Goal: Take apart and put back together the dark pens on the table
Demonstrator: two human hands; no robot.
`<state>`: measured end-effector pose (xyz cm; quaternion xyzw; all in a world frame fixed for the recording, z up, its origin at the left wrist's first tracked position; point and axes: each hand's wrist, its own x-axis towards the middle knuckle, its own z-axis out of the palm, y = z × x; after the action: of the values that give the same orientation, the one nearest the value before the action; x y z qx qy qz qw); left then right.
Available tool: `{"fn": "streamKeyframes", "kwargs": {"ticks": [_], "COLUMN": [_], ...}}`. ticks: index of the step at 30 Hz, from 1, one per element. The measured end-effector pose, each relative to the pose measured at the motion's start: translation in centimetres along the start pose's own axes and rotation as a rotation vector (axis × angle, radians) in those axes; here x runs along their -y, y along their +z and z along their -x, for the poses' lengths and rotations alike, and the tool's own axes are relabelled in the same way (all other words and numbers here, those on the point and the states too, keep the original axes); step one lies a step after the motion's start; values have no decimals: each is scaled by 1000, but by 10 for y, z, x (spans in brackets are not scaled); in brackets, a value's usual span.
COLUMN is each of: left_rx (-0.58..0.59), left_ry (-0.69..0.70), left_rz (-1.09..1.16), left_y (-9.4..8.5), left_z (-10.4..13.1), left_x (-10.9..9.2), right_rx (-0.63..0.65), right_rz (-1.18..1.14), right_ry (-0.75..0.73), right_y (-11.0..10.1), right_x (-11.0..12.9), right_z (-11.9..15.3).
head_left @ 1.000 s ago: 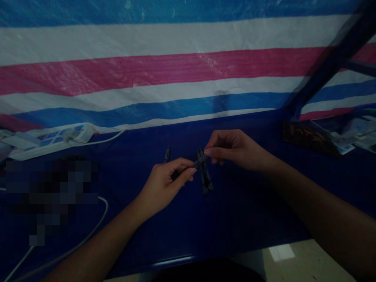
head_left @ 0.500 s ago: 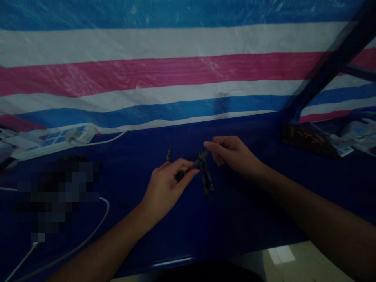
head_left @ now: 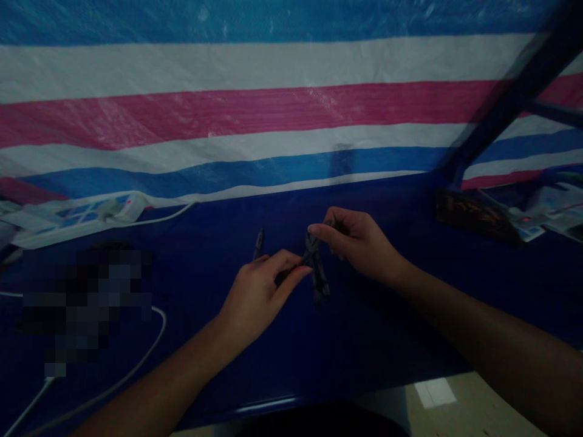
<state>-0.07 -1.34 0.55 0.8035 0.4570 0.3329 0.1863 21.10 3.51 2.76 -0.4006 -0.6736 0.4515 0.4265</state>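
Glossy dark-blue surface (head_left: pixel 387 340): left hand (head_left: pixel 259 288) and right hand (head_left: pixel 364 246) pinch a black, slim-legged object (head_left: pixel 313 247). Probably light and stiff, it is best held where legs meet.

two hands — one left hand (head_left: pixel 262 288), one right hand (head_left: pixel 362 243). dark two-legged tools: one (head_left: pixel 320 279). slim dark pieces: one by the left wrist side (head_left: pixel 259 241); one dark bit (head_left: pixel 305 260) at the left fingertips, can't tell if separate. white power strips: one (head_left: pixel 59 230). white cables (head_left: pixel 164 318): at least two, joins unclear. brown blocks: one (head_left: pixel 476 217). striped sheets: one (head_left: pixel 273 109). blue tables: one (head_left: pixel 364 340) — pixelated patch (head_left: pixel 91 297), contents uncountable.
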Motion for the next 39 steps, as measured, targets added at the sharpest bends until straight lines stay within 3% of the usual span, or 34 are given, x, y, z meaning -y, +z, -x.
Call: {"fn": "streamKeyframes", "kwargs": {"ticks": [5,8,10,14,16,23,29,39], "left_rx": [-87,-106,-40,256,310,306,334,319], "left_ry": [91,69,76,259,306,475,397,465], "left_rz": [-187,-119,1,168,185,20,112,-55], "left_y": [2,0,-4,-12,-12,-7,-11,-9], "left_z": [1,2,3,4,4,4,6,6], "left_x": [0,0,-2,-7,-8,-9,-13,-9], "right_rx": [-57,-60,-65,-39,14,148,176,201], "right_rz": [-11,-100,-147,-195,-202,-162,-155,-133], "right_ry": [60,68,63,71,75,62,110,127], "right_y": [6,7,6,3,2,2,1,5], "right_x": [3,2,-1,-6,-8,-7,-8,-11], "right_z": [3,1,-1,-4,-5,-3,-3,-1]}}
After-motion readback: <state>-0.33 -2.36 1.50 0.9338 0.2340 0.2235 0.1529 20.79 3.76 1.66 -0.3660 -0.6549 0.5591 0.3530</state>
